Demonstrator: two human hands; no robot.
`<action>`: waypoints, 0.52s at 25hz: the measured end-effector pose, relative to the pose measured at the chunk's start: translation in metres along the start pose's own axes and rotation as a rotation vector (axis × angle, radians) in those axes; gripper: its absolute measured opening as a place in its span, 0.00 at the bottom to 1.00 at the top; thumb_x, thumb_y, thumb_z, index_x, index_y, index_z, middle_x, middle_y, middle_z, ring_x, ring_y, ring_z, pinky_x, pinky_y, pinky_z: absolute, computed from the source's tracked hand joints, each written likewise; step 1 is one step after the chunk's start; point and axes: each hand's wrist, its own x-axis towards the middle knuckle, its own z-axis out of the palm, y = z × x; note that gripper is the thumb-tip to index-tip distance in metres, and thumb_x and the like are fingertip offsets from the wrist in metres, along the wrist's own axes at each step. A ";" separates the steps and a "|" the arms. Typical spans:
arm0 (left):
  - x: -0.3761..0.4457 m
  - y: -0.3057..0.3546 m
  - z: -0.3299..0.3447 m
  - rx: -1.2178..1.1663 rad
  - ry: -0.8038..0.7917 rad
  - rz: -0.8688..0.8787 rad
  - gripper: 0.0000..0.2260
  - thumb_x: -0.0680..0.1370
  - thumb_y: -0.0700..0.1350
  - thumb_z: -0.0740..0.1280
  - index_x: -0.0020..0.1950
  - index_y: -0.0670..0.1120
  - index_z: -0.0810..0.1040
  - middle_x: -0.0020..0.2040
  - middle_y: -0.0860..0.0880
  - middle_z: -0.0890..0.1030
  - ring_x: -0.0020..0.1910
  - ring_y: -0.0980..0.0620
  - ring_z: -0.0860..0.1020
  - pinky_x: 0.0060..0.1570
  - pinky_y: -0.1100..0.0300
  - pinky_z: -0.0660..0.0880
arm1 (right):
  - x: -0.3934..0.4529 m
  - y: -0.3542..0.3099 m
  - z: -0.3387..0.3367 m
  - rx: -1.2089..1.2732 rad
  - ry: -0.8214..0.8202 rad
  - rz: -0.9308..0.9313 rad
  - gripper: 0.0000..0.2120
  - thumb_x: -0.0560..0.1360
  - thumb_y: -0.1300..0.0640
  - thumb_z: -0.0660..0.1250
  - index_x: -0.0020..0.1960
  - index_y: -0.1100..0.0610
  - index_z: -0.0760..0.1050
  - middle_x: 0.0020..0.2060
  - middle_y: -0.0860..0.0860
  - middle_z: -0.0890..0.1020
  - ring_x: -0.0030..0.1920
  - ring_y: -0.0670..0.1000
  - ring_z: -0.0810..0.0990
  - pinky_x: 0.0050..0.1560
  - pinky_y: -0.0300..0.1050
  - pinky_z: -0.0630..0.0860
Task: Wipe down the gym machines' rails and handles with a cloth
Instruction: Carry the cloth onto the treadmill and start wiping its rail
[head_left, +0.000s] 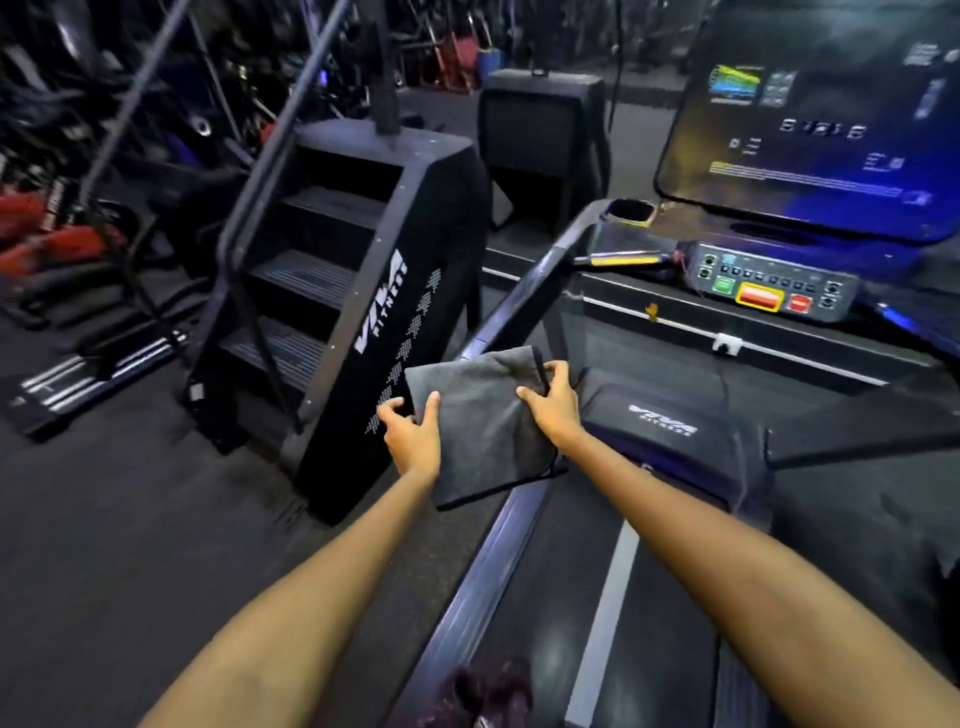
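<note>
A grey cloth (483, 426) with a dark hem is held spread between both hands, just in front of the treadmill's left handrail (524, 296). My left hand (413, 434) grips the cloth's left edge, thumb on top. On the right, my right hand (553, 402) pinches its upper right corner. The rail slopes up from behind the cloth to the console; its lower end is hidden by the cloth. The cloth hangs above the treadmill's left side rail (498, 545).
A black stair-climber (363, 291) with its own handrail (249, 208) stands close on the left. The treadmill console (774, 283) and screen (815, 114) are ahead right, the belt (665, 597) below. Weights and racks (57, 244) crowd the far left floor.
</note>
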 end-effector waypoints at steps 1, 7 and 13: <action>0.011 0.002 0.002 0.011 0.005 -0.023 0.23 0.74 0.51 0.70 0.60 0.41 0.66 0.47 0.45 0.75 0.50 0.43 0.77 0.50 0.56 0.71 | 0.007 -0.005 0.006 0.005 0.003 -0.012 0.20 0.73 0.60 0.69 0.61 0.61 0.65 0.56 0.58 0.78 0.57 0.58 0.76 0.53 0.45 0.69; 0.039 0.009 0.016 0.098 -0.047 -0.214 0.32 0.71 0.55 0.72 0.65 0.38 0.63 0.64 0.38 0.72 0.60 0.40 0.74 0.57 0.52 0.71 | 0.043 -0.012 0.029 -0.387 0.047 -0.095 0.22 0.73 0.58 0.68 0.63 0.60 0.65 0.60 0.59 0.72 0.61 0.62 0.70 0.58 0.53 0.68; 0.049 -0.004 0.016 0.122 -0.075 -0.103 0.18 0.75 0.52 0.68 0.57 0.41 0.71 0.52 0.43 0.77 0.49 0.46 0.75 0.44 0.60 0.68 | 0.033 -0.016 0.086 -0.570 -0.303 -0.624 0.24 0.76 0.41 0.50 0.60 0.52 0.76 0.63 0.49 0.73 0.70 0.54 0.64 0.68 0.59 0.58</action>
